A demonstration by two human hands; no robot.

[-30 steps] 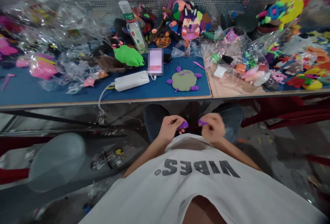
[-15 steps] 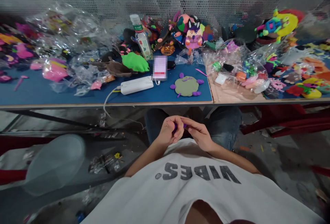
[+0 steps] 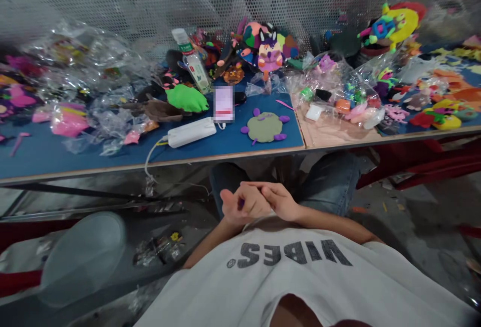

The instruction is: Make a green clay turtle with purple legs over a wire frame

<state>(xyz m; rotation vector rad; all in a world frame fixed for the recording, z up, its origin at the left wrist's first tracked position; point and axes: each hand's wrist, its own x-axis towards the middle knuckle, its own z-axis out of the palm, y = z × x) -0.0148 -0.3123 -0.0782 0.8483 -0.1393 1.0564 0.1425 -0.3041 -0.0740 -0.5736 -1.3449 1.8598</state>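
My left hand (image 3: 236,205) and my right hand (image 3: 280,200) are pressed together in my lap, below the table edge, above my jeans. Both are closed around a small lump of purple clay (image 3: 243,202), of which only a sliver shows between the fingers. On the blue table top (image 3: 48,149) ahead lies a flat olive-green clay turtle (image 3: 265,127) with purple feet and head. Left of it are a white power bank (image 3: 187,132) with a cable and a phone (image 3: 224,104) propped upright.
Clear plastic bags with coloured clay (image 3: 93,91) cover the table's left and right. A plastic bottle (image 3: 191,66), a bright green clay lump (image 3: 187,98) and clay figures (image 3: 268,48) stand at the back before a perforated metal screen. A pale bin (image 3: 80,254) sits on the floor at left.
My hands, apart a second ago with a purple piece in each, have come together and now clasp the purple clay between them. The view shifted slightly.
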